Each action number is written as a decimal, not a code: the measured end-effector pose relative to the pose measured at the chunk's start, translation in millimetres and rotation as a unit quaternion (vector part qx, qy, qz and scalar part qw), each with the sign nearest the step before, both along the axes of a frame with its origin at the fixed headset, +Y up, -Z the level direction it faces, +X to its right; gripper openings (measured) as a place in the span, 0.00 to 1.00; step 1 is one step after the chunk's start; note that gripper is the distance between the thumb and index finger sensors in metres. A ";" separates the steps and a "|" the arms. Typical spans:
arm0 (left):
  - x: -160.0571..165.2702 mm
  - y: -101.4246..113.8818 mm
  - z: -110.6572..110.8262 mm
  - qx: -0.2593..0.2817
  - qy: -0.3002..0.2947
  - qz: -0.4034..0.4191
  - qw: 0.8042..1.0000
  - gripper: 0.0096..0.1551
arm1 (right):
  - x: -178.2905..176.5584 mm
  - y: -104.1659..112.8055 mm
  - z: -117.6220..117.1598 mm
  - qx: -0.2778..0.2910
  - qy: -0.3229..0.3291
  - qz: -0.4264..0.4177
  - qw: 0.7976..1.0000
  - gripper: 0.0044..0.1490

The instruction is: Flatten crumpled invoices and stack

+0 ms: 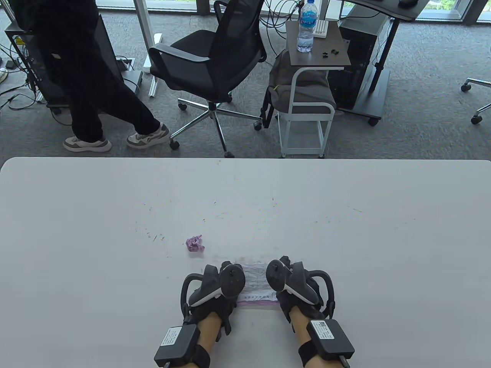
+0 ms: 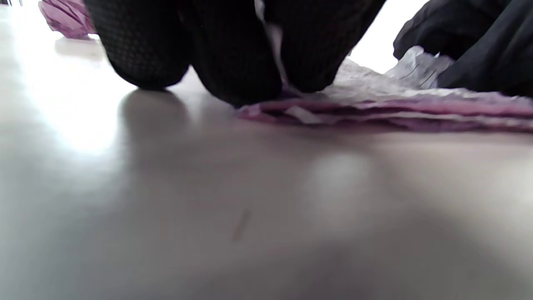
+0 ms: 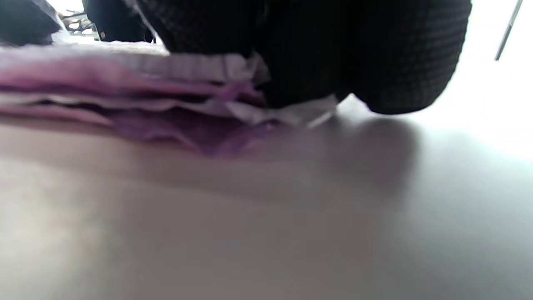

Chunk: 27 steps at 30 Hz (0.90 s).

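The table view looks down from above the near edge of the counter, out toward the room. Both wrist views sit almost on its surface, very close, facing each other across the same stack of invoices.

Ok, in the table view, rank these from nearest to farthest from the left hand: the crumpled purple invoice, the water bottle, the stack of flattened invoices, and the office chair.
1. Stack of flattened invoices: under the left hand, on its right side.
2. Crumpled purple invoice: on the table just beyond the hand.
3. Office chair: on the floor past the table's far edge.
4. Water bottle: on the side table, far right.
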State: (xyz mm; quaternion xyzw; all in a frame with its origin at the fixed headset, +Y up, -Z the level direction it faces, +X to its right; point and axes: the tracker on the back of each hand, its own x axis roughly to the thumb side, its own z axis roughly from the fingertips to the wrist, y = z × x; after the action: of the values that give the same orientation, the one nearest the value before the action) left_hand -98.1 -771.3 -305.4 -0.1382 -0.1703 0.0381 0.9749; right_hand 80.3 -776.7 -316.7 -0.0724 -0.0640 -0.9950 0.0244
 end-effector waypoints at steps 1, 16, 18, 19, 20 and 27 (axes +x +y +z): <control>-1.7 -1.7 0.8 0.000 -0.002 -0.017 1.000 0.35 | -1.8 0.3 0.7 0.003 0.012 0.024 1.000 0.39; -23.4 -11.0 -1.3 -0.050 0.031 0.049 0.997 0.35 | 41.5 55.1 29.4 0.069 0.010 0.051 0.996 0.47; -26.0 -10.3 -1.2 -0.046 0.035 0.058 0.997 0.35 | 50.0 70.0 44.9 0.083 0.023 0.035 0.996 0.48; -27.1 -9.3 -0.9 -0.047 0.038 0.069 0.996 0.35 | 53.8 77.9 57.0 0.089 0.033 0.029 0.995 0.48; -27.8 -8.2 -0.8 -0.046 0.040 0.075 0.995 0.35 | 55.4 81.2 63.1 0.090 0.038 0.028 0.995 0.49; -42.5 24.5 -11.7 -0.001 0.074 0.073 0.995 0.42 | 58.8 89.1 123.2 0.053 0.051 -0.026 0.997 0.53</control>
State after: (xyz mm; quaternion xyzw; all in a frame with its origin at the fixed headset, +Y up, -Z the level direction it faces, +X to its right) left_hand -140.6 -746.9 -317.0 -0.1230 -0.1069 0.1192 0.9794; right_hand 139.1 -687.6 -193.5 -0.1237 -0.0081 -0.9923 0.0053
